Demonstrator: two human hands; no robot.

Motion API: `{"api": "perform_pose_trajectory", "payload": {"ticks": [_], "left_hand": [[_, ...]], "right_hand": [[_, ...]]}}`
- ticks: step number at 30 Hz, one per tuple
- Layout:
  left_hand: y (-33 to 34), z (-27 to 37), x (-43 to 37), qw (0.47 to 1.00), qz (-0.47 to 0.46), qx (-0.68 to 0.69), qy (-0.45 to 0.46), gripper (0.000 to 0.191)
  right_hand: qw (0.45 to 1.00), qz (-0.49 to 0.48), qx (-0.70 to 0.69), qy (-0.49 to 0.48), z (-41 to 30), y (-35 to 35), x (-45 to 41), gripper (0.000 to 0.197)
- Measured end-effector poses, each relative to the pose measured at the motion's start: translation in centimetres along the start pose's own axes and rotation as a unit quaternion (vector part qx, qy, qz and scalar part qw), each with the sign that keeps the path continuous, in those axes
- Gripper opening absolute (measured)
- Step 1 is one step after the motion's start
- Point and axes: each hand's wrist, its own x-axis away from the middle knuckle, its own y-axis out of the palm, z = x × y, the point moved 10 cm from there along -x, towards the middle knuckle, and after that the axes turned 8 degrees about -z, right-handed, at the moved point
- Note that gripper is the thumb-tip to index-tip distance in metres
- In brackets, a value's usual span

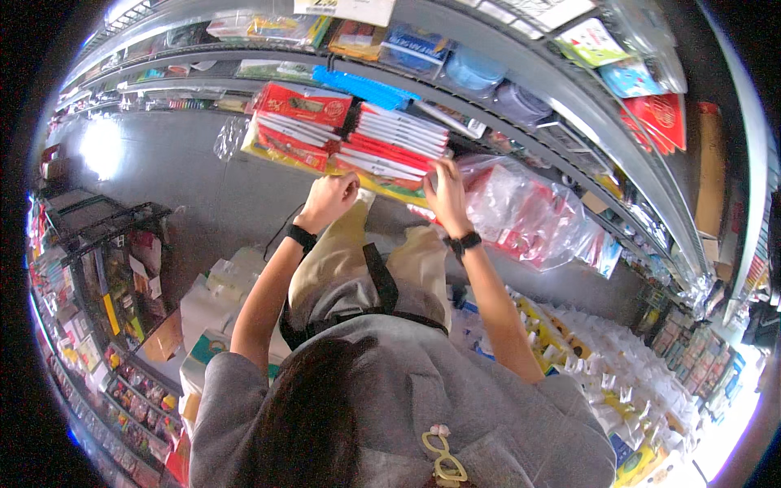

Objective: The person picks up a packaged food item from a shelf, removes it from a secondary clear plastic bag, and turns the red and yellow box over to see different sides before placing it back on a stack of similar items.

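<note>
In the head view, an open yellow box [277, 150] lies on the low part of the shelving, packed with red and white packets [396, 149] in two rows. My left hand [334, 194] is at the box's near edge with its fingers curled; whether anything is between them is hidden. My right hand [445, 192] touches the right end of the white and red packets, fingers bent over them; a firm hold cannot be made out. Right of that hand lies a large clear plastic bag [528, 213] with red packets inside.
Metal shelves [518, 79] with packaged goods curve above and to the right. A blue plastic item [366, 87] lies behind the box. White bags [622, 348] stand at the lower right, a cardboard box [163, 337] and a black rack [116, 226] at the left.
</note>
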Motion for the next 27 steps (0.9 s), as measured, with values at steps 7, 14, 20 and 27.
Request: {"api": "perform_pose_trajectory", "payload": {"ticks": [7, 14, 20, 27], "left_hand": [[0.2, -7.8, -0.2, 0.989, 0.028, -0.012, -0.148, 0.037], [3.1, -9.6, -1.9, 0.983, -0.032, -0.169, -0.061, 0.055], [3.6, -11.4, -2.8, 0.979, -0.085, -0.168, -0.079, 0.008], [-3.2, -8.5, -4.0, 0.987, -0.118, 0.102, -0.042, 0.020]], "right_hand": [[0.991, -0.097, 0.081, -0.046, -2.0, 9.1, -5.6, 0.024], [0.973, -0.113, 0.202, -0.004, -2.1, 14.3, -2.1, 0.035], [0.967, -0.110, 0.223, 0.062, -1.8, 15.6, -1.1, 0.026], [0.988, -0.075, -0.061, 0.124, -3.8, 8.2, -0.3, 0.034]]}}
